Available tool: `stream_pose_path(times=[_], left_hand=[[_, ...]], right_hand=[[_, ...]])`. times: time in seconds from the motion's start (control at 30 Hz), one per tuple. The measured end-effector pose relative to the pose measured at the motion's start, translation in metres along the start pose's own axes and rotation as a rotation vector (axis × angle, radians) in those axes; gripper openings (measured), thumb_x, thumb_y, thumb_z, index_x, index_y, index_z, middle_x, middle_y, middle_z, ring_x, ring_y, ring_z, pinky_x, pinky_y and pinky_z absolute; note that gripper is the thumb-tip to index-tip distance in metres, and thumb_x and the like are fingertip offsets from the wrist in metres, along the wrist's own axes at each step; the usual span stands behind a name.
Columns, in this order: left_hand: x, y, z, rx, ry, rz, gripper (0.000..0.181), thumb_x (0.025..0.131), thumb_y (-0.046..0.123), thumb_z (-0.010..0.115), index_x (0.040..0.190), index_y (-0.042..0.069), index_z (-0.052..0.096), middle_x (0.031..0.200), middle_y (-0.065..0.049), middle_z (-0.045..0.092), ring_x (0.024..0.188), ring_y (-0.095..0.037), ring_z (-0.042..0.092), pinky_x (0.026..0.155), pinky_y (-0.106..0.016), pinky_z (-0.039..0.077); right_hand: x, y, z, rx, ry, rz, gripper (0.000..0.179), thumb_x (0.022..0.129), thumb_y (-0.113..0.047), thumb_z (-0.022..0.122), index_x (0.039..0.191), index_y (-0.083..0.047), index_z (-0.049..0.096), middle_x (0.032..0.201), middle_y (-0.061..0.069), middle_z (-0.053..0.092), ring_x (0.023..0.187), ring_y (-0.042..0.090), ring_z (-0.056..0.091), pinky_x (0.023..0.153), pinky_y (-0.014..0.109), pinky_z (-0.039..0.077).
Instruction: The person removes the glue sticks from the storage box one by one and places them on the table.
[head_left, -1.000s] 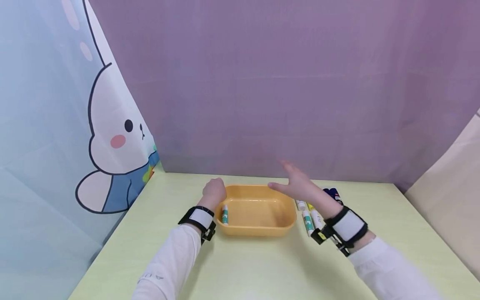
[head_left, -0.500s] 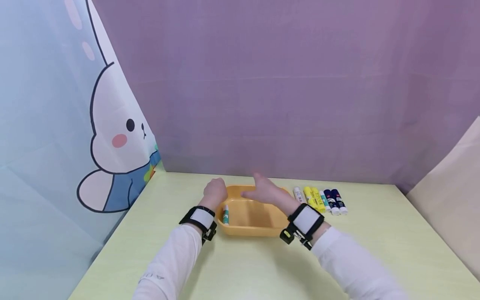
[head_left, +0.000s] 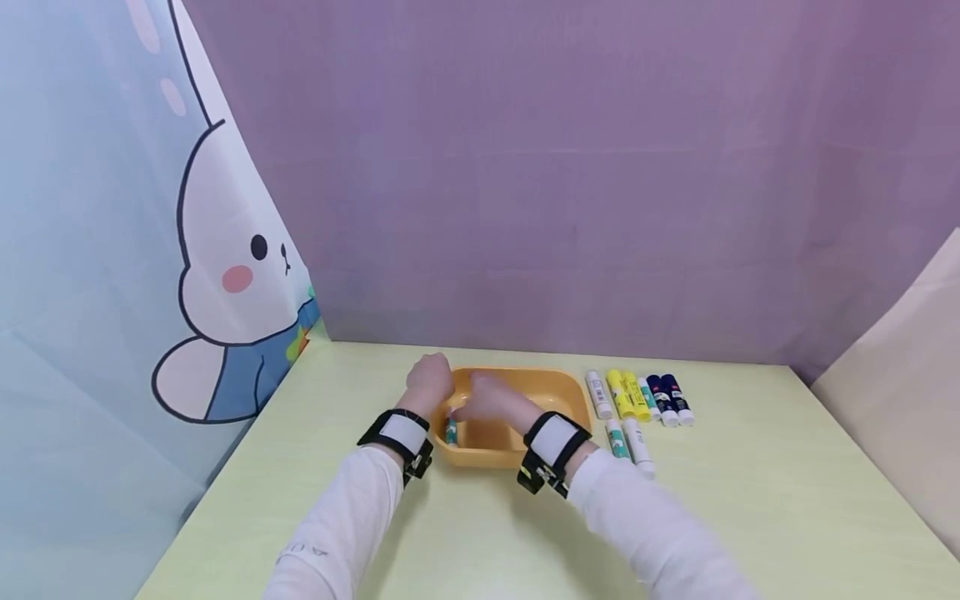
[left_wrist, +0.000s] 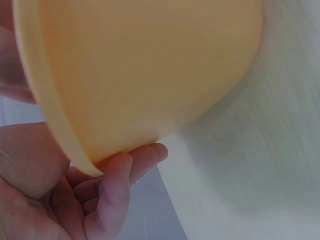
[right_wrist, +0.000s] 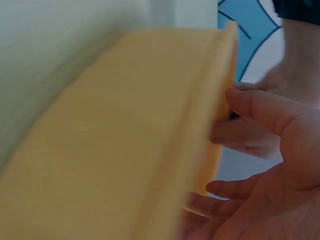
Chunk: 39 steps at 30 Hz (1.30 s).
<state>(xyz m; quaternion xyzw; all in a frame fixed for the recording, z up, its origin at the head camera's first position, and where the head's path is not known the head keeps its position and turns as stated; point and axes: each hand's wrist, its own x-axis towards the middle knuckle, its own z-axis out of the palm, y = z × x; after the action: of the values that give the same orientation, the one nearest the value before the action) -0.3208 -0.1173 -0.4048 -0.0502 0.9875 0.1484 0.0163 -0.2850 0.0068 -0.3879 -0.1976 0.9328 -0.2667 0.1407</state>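
My left hand (head_left: 430, 383) grips the far left corner of a yellow-orange plastic basin (head_left: 517, 458); in the left wrist view its fingers (left_wrist: 112, 192) press the outer wall just under the rim. Inside the basin, against its left end, lies a small glue stick (head_left: 452, 430) with a white and teal wrap. My right hand (head_left: 491, 402), blurred, reaches over the basin, its fingertips close to that glue stick. The right wrist view shows its thumb (right_wrist: 260, 107) extended and the fingers loosely bent beyond the basin's rim, partly hidden by the wall.
Right of the basin, a row of glue sticks lies on the pale green table (head_left: 750, 500): white (head_left: 598, 394), yellow (head_left: 621, 393) and navy (head_left: 663, 400). In front of them lie a teal-labelled stick (head_left: 617, 439) and a white one (head_left: 639, 448). A purple cloth (head_left: 562, 208) hangs behind.
My right hand has moved left, from near the basin's right end to over its left part beside the glue stick. The left hand stays on the basin's corner.
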Motion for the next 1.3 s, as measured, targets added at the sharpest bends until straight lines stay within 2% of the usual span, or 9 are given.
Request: stream_pose_path(times=[0.13,0.23,0.33,0.47,0.8,0.93,1.07,1.2,1.3], left_hand=[[0.001,0.0,-0.001,-0.014,-0.007,-0.006,0.012,0.091,0.009,0.055,0.091,0.0,0.064,0.079,-0.01,0.063,0.063,-0.018,0.062,0.049,-0.028,0.054],[0.001,0.0,-0.001,-0.024,-0.008,-0.001,0.012,0.09,0.008,0.056,0.091,0.0,0.064,0.076,-0.009,0.061,0.061,-0.018,0.06,0.048,-0.027,0.052],[-0.001,0.001,-0.001,-0.028,0.001,0.004,0.011,0.089,0.009,0.057,0.09,0.0,0.064,0.075,-0.009,0.06,0.061,-0.018,0.06,0.05,-0.029,0.054],[-0.003,0.001,-0.002,-0.037,0.006,-0.002,0.013,0.09,0.011,0.058,0.091,0.0,0.064,0.077,-0.01,0.061,0.064,-0.019,0.061,0.057,-0.032,0.057],[-0.004,0.003,-0.003,-0.024,0.002,-0.014,0.012,0.091,0.009,0.057,0.093,0.0,0.064,0.081,-0.011,0.063,0.069,-0.02,0.063,0.059,-0.032,0.058],[-0.004,0.004,-0.003,-0.035,-0.008,-0.012,0.01,0.09,0.008,0.059,0.093,0.0,0.064,0.08,-0.01,0.062,0.068,-0.019,0.062,0.062,-0.033,0.058],[-0.005,0.004,-0.004,-0.041,-0.006,-0.008,0.01,0.089,0.007,0.06,0.093,0.0,0.065,0.081,-0.01,0.062,0.068,-0.019,0.061,0.064,-0.035,0.059],[-0.007,0.004,-0.006,-0.037,-0.001,-0.004,0.01,0.088,0.006,0.06,0.092,-0.001,0.066,0.082,-0.01,0.063,0.069,-0.02,0.062,0.062,-0.035,0.059],[-0.008,0.004,-0.007,-0.032,-0.001,-0.006,0.01,0.087,0.006,0.061,0.093,-0.001,0.066,0.083,-0.01,0.063,0.069,-0.02,0.063,0.062,-0.035,0.059]], right_hand=[[0.009,0.002,0.015,0.019,-0.008,-0.022,0.064,0.082,-0.025,0.068,0.127,0.013,0.044,0.108,0.021,0.056,0.085,0.024,0.053,0.082,0.035,0.048],[0.014,0.001,0.024,0.017,-0.002,-0.014,0.054,0.083,-0.022,0.067,0.12,0.012,0.047,0.096,0.014,0.052,0.077,0.022,0.047,0.073,0.03,0.043],[0.02,0.0,0.033,-0.036,0.016,0.023,0.051,0.083,-0.023,0.069,0.116,0.009,0.049,0.097,0.015,0.053,0.085,0.025,0.049,0.078,0.033,0.043],[0.026,0.0,0.042,-0.13,0.046,0.072,0.06,0.081,-0.029,0.072,0.121,0.008,0.046,0.114,0.018,0.053,0.106,0.028,0.046,0.099,0.04,0.038],[0.033,0.0,0.052,-0.177,0.086,0.083,0.028,0.078,-0.02,0.072,0.091,0.001,0.06,0.093,0.009,0.051,0.097,0.026,0.04,0.092,0.041,0.034],[0.034,-0.001,0.055,-0.114,0.088,0.069,0.015,0.077,-0.012,0.07,0.082,0.0,0.063,0.076,0.007,0.051,0.082,0.025,0.05,0.088,0.035,0.037],[0.032,-0.003,0.056,-0.033,0.071,0.06,0.006,0.08,-0.005,0.065,0.076,-0.001,0.062,0.057,0.003,0.044,0.057,0.02,0.053,0.073,0.026,0.039],[0.031,-0.004,0.058,0.021,0.081,0.078,0.005,0.082,-0.003,0.062,0.078,-0.003,0.058,0.054,0.0,0.04,0.047,0.016,0.048,0.049,0.021,0.036],[0.032,-0.004,0.061,0.059,0.085,0.103,0.006,0.082,-0.003,0.062,0.078,-0.004,0.057,0.054,0.0,0.041,0.044,0.015,0.047,0.04,0.02,0.034]])
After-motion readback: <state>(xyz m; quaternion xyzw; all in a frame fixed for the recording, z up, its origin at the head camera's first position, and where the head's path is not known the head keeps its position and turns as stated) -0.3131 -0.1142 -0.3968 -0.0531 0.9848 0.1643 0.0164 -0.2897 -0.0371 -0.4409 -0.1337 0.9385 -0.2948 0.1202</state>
